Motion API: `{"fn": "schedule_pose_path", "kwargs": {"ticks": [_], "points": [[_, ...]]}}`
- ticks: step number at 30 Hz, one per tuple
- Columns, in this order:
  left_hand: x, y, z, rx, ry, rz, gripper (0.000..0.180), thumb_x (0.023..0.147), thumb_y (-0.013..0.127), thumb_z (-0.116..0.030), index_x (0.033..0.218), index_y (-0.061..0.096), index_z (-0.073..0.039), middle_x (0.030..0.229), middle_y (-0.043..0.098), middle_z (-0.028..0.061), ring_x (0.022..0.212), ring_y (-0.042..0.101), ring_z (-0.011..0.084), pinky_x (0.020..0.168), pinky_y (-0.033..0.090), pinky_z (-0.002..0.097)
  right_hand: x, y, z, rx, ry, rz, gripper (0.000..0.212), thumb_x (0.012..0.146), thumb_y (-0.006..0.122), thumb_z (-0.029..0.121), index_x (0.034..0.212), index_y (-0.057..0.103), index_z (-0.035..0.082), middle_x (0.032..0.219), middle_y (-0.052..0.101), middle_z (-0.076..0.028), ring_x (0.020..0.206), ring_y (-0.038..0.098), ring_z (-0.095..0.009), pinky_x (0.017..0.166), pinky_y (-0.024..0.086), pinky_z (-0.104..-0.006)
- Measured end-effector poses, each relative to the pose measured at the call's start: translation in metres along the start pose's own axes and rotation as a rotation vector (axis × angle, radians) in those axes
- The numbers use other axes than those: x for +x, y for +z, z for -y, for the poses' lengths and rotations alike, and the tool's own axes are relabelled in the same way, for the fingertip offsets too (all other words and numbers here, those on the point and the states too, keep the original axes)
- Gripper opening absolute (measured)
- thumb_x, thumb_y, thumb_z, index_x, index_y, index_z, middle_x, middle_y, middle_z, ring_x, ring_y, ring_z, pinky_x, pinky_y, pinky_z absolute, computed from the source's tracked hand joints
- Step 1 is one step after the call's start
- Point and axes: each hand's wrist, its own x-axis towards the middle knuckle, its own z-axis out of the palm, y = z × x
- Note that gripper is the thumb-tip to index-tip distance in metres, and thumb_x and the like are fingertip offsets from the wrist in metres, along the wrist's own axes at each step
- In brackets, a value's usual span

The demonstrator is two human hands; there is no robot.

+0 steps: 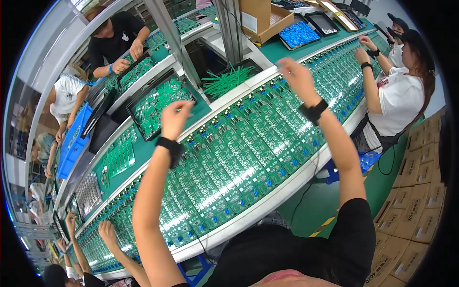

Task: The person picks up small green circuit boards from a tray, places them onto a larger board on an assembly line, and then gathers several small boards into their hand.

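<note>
Both my hands are raised over the far edge of a long row of green circuit boards (239,148), which carry small blue parts along the near edge. My left hand (175,119) is closed, fingertips together, beside a black tray (135,119) heaped with small green boards (160,103). Whatever sits in its fingertips is too small to make out. Farther right, my right hand (299,82) has its fingers drawn together and slightly blurred; any thing in them is hidden. It hovers right of a bin of thin green strips (228,80). Each wrist wears a black band.
A blue-part tray (299,34) and an open cardboard box (267,21) stand at the back. Metal posts (167,36) rise beyond the line. Co-workers sit at right (399,91), far left (114,40) and lower left. Stacked cartons (411,191) line the right side.
</note>
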Motion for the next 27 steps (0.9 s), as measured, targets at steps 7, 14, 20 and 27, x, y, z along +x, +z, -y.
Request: {"fn": "schedule_pose_path", "kwargs": {"ticks": [7, 14, 20, 27], "points": [[0.008, -0.053, 0.074, 0.699, -0.062, -0.227, 0.018, 0.071, 0.066, -0.022, 0.083, 0.065, -0.008, 0.081, 0.064, 0.0090, 0.075, 0.061, 0.0238, 0.067, 0.047, 0.0327, 0.024, -0.046, -0.196, -0.305, 0.072, 0.069, 0.011, 0.074, 0.053, 0.007, 0.084, 0.057, 0.004, 0.067, 0.058, -0.012, 0.065, 0.058, -0.027, 0.058, 0.045, -0.0346], [0.018, -0.070, 0.089, 0.687, -0.020, -0.132, 0.020, 0.068, 0.069, -0.019, 0.083, 0.064, -0.007, 0.078, 0.062, 0.0080, 0.076, 0.060, 0.0244, 0.068, 0.047, 0.0335, 0.024, -0.023, -0.185, -0.310, 0.192, 0.092, 0.009, 0.072, 0.049, 0.005, 0.079, 0.055, 0.003, 0.065, 0.056, -0.012, 0.063, 0.055, -0.029, 0.057, 0.043, -0.0373], [0.019, -0.067, 0.091, 0.675, 0.046, -0.074, 0.020, 0.067, 0.069, -0.018, 0.083, 0.064, -0.007, 0.080, 0.062, 0.0099, 0.076, 0.060, 0.0249, 0.068, 0.046, 0.0335, 0.025, -0.021, -0.182, -0.461, 0.191, 0.106, 0.012, 0.073, 0.048, 0.005, 0.081, 0.056, 0.006, 0.079, 0.060, -0.016, 0.076, 0.057, -0.034, 0.065, 0.044, -0.0427], [0.020, -0.066, 0.090, 0.678, 0.064, -0.103, 0.021, 0.067, 0.069, -0.017, 0.083, 0.065, -0.006, 0.078, 0.061, 0.0102, 0.074, 0.059, 0.0231, 0.068, 0.046, 0.0323, 0.028, -0.017, -0.185, -0.507, 0.084, 0.090, 0.008, 0.072, 0.047, 0.001, 0.078, 0.052, 0.001, 0.075, 0.056, -0.016, 0.070, 0.055, -0.032, 0.060, 0.042, -0.0409]]}}
